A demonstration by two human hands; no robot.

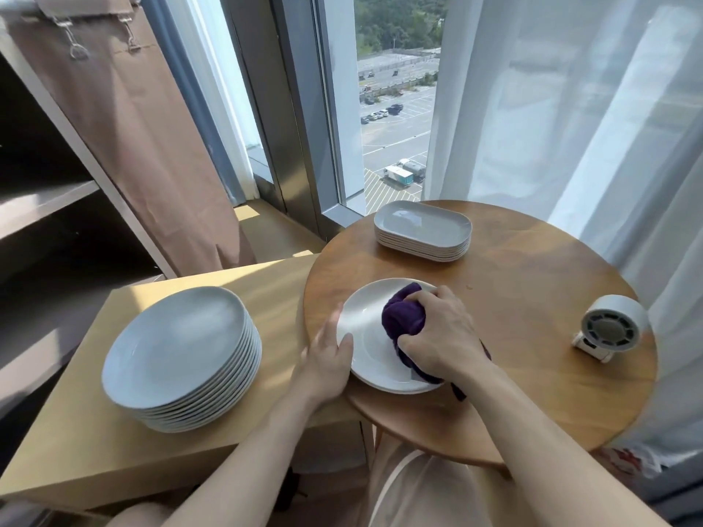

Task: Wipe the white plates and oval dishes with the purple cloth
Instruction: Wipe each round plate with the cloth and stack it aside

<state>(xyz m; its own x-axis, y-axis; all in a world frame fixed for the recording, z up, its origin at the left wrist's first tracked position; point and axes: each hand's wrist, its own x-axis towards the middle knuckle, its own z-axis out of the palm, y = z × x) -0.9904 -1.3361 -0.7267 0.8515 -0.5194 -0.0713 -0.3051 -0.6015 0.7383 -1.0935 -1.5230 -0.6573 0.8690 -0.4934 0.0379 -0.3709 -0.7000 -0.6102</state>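
Right hand (437, 332) clamps the bunched purple cloth (403, 317) against a white plate (365, 329) on the round table (532, 298). Left hand (327, 359), fingers fairly straight, steadies the plate's left rim, thumb on top — wiping step in progress. Next move, by judgement: set this plate aside and draw another. Counts — one cloth; one plate under wipe; stack of round plates (182, 348) at left, roughly ten; farther off, stack of oval dishes (422, 226), about seven.

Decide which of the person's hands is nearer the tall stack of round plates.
Left. The left hand rests against the single plate, beside the stack; the right hand grips the purple cloth on that plate, farther away.
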